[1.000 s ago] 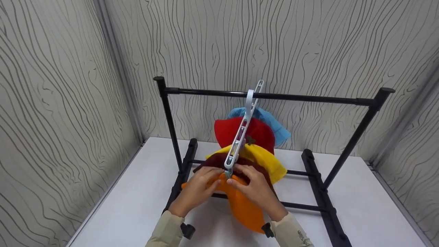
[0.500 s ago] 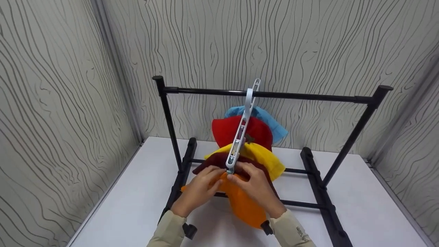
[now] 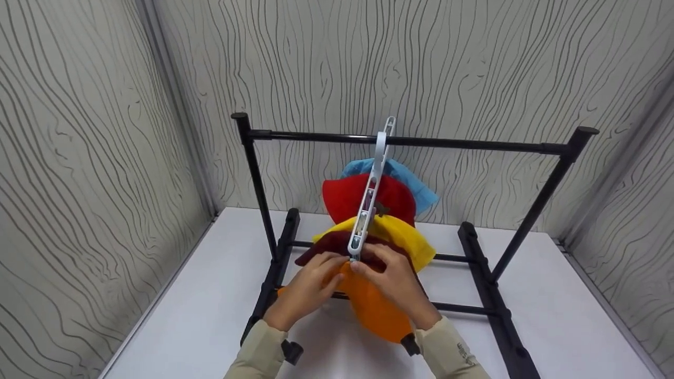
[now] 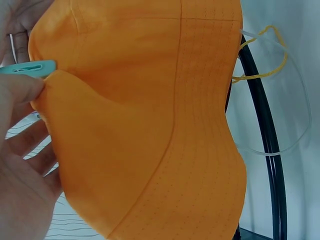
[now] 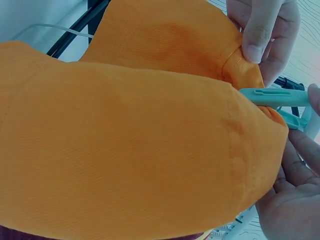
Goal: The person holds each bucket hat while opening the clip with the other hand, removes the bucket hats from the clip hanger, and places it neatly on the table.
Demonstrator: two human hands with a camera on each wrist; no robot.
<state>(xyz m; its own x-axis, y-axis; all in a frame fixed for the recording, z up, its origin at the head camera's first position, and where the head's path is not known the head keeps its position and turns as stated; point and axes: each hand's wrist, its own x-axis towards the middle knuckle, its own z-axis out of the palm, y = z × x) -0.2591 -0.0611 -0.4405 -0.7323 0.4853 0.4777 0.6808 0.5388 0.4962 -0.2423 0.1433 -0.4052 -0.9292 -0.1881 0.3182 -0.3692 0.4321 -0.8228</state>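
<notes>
An orange bucket hat point(image 3: 375, 310) hangs at the near end of a white clip hanger point(image 3: 370, 196), whose hook sits over the black bar. My left hand point(image 3: 309, 288) pinches the hat's crown by the thumb, just beside a teal clip point(image 4: 35, 68). My right hand point(image 3: 394, 279) holds that clip between thumb and fingers. In the right wrist view the clip's jaws overlap the gathered orange cloth. Behind, along the hanger, are a dark maroon hat point(image 3: 331, 246), a yellow hat point(image 3: 418, 248), a red hat point(image 3: 345, 197) and a light blue hat point(image 3: 421, 192).
A black garment rack point(image 3: 474, 142) stands on the white tabletop point(image 3: 200, 295), with low crossbars under the hats. Wood-patterned walls point(image 3: 295, 63) enclose the back and sides. A yellow cord point(image 4: 280, 50) and a clear strap point(image 4: 305, 100) dangle from the orange hat.
The hanger swings slightly, its far end shifting left. The teal clip sits less visible between the hands, which stay at the orange hat. The head view tilts slightly.
</notes>
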